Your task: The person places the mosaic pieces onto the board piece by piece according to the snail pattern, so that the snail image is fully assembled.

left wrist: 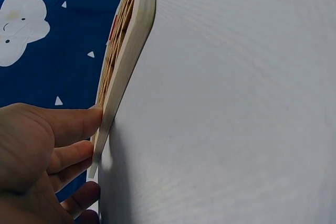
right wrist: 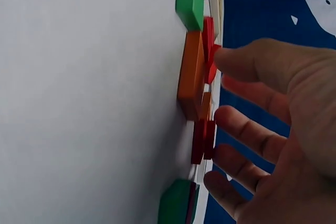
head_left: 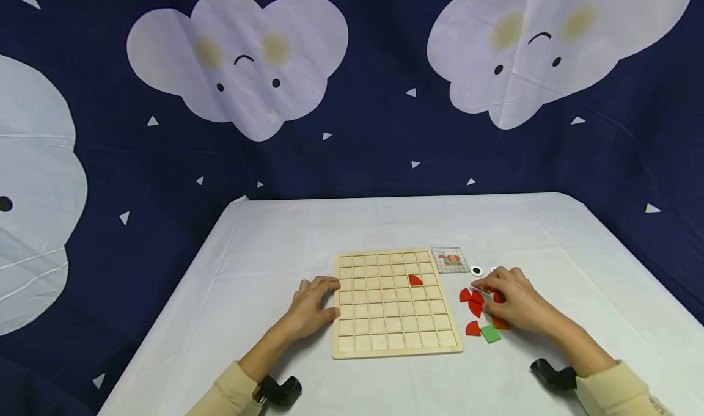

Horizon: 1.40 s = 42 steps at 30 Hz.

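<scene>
My left hand (head_left: 309, 309) is at the left edge of a pale wooden grid board (head_left: 379, 353), its spread thumb and fingers touching the rim. A red quarter-circle piece (head_left: 415, 280) lies in one cell of the board. Right of the board, my right hand (head_left: 517, 300) hovers low over a loose group of pieces, thumb and fingers apart. In the right wrist view the thumb tip overlaps a red piece (right wrist: 213, 66). Around that hand are red pieces (head_left: 475, 308), an orange block (right wrist: 191, 77) and a green square (head_left: 491, 333). The hand partly covers the group.
A small card (head_left: 451, 260) with a printed grid picture lies at the board's upper right corner. Beside it is a white disc with a black centre (head_left: 476, 270). A green piece (right wrist: 176, 203) shows low in the right wrist view. White cloth covers the table (head_left: 286, 233).
</scene>
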### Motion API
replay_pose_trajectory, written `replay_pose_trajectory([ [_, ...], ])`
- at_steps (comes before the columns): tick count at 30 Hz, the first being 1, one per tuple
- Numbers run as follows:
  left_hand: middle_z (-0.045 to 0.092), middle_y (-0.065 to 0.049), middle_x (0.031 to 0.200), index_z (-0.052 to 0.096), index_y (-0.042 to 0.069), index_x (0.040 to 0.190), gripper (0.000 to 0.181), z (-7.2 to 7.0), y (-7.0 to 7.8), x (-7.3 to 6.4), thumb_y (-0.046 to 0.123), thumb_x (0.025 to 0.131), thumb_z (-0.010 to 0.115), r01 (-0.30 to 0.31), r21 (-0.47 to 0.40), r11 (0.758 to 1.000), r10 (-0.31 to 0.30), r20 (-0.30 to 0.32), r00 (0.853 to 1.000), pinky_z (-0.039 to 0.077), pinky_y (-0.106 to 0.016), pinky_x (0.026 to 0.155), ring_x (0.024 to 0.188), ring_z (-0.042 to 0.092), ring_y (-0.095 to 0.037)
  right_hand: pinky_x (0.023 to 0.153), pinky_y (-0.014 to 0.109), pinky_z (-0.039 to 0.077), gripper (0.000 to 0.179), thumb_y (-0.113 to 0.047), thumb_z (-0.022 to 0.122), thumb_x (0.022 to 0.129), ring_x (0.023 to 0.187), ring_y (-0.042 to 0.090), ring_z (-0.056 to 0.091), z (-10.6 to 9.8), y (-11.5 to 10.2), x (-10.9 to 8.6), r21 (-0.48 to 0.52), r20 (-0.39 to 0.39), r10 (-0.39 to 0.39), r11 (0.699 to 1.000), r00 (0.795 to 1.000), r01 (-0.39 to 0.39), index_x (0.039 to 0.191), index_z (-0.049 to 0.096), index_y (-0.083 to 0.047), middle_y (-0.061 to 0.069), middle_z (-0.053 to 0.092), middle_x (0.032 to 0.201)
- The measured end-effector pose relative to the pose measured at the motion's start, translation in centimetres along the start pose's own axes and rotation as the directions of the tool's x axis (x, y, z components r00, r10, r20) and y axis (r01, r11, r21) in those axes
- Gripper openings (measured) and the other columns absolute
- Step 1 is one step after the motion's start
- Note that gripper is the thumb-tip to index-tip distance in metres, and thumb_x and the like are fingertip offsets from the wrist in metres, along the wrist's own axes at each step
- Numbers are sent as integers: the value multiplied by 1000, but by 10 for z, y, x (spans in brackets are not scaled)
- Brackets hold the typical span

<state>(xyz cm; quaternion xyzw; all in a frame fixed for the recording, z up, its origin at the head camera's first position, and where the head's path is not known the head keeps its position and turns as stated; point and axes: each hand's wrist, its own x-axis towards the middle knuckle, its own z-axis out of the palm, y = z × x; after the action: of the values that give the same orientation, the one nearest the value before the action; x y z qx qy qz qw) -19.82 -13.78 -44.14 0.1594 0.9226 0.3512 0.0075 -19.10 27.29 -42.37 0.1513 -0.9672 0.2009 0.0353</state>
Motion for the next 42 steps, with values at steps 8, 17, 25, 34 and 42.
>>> replay_pose_trajectory([
  [8, 52, -2, 134, 59, 7, 123, 46, 1, 0, 1, 14, 79, 72, 4, 0, 1000, -4, 0, 1000, 27, -37, 85, 100, 37, -17, 74, 33, 30, 27, -13, 70, 72, 91, 21, 40, -2, 4, -2, -57, -2, -36, 998, 999, 36, 99, 72, -18, 2, 58, 101],
  [17, 53, -3, 133, 60, 7, 122, 46, 0, 0, 0, 13, 78, 72, 5, 2, 1000, -5, -7, 1000, 28, -38, 85, 99, 38, -17, 74, 36, 29, 20, -24, 78, 71, 92, 23, 41, -1, 11, -5, -73, -19, 19, 997, 1000, -20, 89, 71, -21, 2, 58, 97],
  [25, 53, -3, 133, 60, 7, 122, 46, 1, 0, 0, 13, 78, 72, 2, -2, 1000, -2, -12, 1000, 27, -37, 84, 98, 37, -16, 76, 38, 28, 21, -21, 77, 72, 92, 21, 40, 0, 8, -1, -56, 2, -38, 998, 999, 38, 93, 73, -21, -2, 57, 97],
  [34, 53, -3, 133, 60, 7, 122, 46, 1, -1, 0, 13, 78, 73, -1, 2, 1000, 1, -10, 1000, 28, -38, 85, 99, 38, -16, 75, 36, 28, 17, -20, 77, 72, 91, 21, 40, 1, 8, -1, -69, -9, -48, 997, 999, 47, 89, 72, -21, -2, 57, 94],
  [42, 53, -3, 133, 60, 7, 122, 46, 2, -1, 0, 13, 78, 73, 4, 6, 1000, -4, -13, 1000, 28, -38, 86, 100, 38, -17, 76, 33, 29, 19, -17, 75, 75, 91, 15, 39, -1, -4, 3, 39, -17, -33, 999, 999, 34, 92, 72, -22, -9, 61, 94],
])
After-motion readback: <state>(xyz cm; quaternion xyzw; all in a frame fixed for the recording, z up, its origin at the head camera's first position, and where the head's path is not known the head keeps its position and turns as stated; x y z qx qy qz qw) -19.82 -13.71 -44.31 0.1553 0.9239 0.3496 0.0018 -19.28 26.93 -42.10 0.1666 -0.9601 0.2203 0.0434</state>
